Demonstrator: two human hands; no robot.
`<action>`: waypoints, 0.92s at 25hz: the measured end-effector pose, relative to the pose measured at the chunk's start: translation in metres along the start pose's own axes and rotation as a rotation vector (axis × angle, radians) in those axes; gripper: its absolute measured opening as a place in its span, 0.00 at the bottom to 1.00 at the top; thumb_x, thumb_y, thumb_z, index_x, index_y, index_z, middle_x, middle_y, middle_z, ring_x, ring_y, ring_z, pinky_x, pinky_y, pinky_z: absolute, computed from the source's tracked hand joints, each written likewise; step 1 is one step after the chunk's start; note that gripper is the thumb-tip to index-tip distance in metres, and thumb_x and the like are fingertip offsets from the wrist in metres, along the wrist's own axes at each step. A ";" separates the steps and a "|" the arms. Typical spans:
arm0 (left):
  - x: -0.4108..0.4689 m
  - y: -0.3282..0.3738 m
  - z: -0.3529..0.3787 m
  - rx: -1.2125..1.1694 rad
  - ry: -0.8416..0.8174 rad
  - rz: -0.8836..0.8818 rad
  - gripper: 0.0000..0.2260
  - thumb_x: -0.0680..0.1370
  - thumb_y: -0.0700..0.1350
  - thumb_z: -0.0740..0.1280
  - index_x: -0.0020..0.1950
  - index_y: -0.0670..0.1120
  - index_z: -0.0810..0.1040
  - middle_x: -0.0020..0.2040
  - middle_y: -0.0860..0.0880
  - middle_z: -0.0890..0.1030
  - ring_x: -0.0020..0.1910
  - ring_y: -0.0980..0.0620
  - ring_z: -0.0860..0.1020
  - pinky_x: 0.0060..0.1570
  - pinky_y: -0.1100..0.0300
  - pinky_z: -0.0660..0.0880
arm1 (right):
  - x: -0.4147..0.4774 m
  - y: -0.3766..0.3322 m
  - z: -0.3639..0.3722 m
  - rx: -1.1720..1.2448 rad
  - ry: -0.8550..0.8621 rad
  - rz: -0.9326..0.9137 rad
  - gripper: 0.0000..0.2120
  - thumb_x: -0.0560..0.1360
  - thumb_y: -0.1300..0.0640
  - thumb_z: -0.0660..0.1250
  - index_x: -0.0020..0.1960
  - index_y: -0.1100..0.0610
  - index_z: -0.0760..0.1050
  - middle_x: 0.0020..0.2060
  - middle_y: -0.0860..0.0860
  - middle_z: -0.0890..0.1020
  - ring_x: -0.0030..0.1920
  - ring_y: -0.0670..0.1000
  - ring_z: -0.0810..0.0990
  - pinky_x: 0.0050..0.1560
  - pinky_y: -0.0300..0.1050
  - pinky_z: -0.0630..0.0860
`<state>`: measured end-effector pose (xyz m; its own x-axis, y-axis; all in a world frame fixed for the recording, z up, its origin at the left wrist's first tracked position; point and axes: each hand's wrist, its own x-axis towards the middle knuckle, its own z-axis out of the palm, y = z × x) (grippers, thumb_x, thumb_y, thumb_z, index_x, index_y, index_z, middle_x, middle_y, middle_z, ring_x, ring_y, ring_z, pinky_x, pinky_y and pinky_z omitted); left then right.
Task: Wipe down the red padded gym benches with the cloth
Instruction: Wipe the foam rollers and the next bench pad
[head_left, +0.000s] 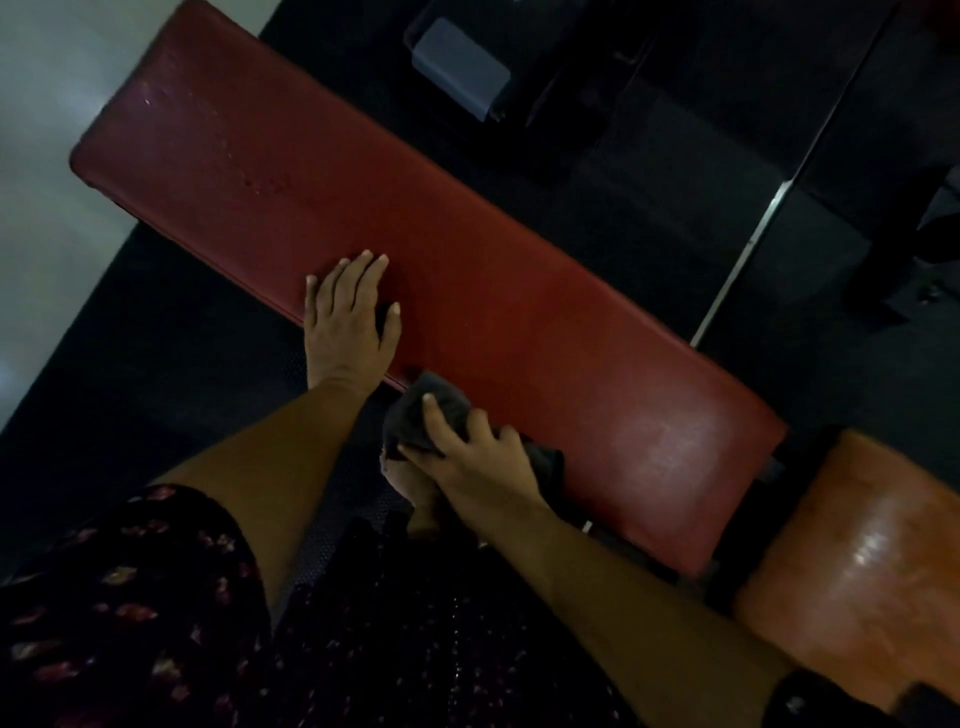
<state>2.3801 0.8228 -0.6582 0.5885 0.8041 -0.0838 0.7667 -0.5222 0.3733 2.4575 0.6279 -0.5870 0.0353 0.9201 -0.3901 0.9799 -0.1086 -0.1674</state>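
While the red bench is running long and slantwise across my head view, from upper left down to lower right, I am seeing its padded top looking dull and dark, with faint scuffs near the far end and a paler sheen near the close end. My left hand is lying flat on the pad at its near edge, fingers straight and a little spread, thumb out to the side, gripping nothing. My right hand is curling over the dark cloth, which is bunched into a wad; the forefinger is stretching across the top of it and the other fingers are bending round its side, so I am holding it. The cloth is sitting right at the near edge of the bench, just beside my left wrist, and a loose end of it is trailing out past my right knuckles along the bench side. An orange padded seat is standing just beyond the close end of the bench, on the dark floor.
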 end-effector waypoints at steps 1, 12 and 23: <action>0.002 -0.006 -0.002 0.010 0.007 0.011 0.24 0.82 0.53 0.54 0.77 0.47 0.64 0.76 0.46 0.66 0.76 0.43 0.59 0.76 0.44 0.46 | 0.015 0.000 -0.008 0.004 0.002 0.013 0.25 0.79 0.51 0.45 0.63 0.39 0.77 0.71 0.53 0.71 0.50 0.63 0.78 0.38 0.52 0.75; 0.034 -0.055 -0.021 -0.075 0.079 -0.144 0.25 0.83 0.51 0.57 0.79 0.45 0.60 0.79 0.44 0.59 0.79 0.40 0.51 0.76 0.39 0.47 | 0.083 0.143 -0.064 0.234 0.027 0.681 0.31 0.77 0.52 0.64 0.75 0.34 0.57 0.77 0.54 0.55 0.66 0.65 0.65 0.53 0.55 0.74; 0.036 -0.068 -0.016 -0.038 0.080 -0.183 0.27 0.83 0.55 0.54 0.79 0.45 0.59 0.79 0.42 0.58 0.79 0.37 0.50 0.76 0.42 0.45 | 0.082 -0.008 -0.039 0.087 -0.042 0.264 0.32 0.74 0.52 0.64 0.75 0.37 0.59 0.78 0.57 0.54 0.53 0.59 0.70 0.41 0.49 0.72</action>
<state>2.3452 0.8920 -0.6718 0.4168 0.9055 -0.0800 0.8479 -0.3555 0.3932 2.4601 0.7192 -0.5819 0.2771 0.8394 -0.4676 0.9172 -0.3761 -0.1318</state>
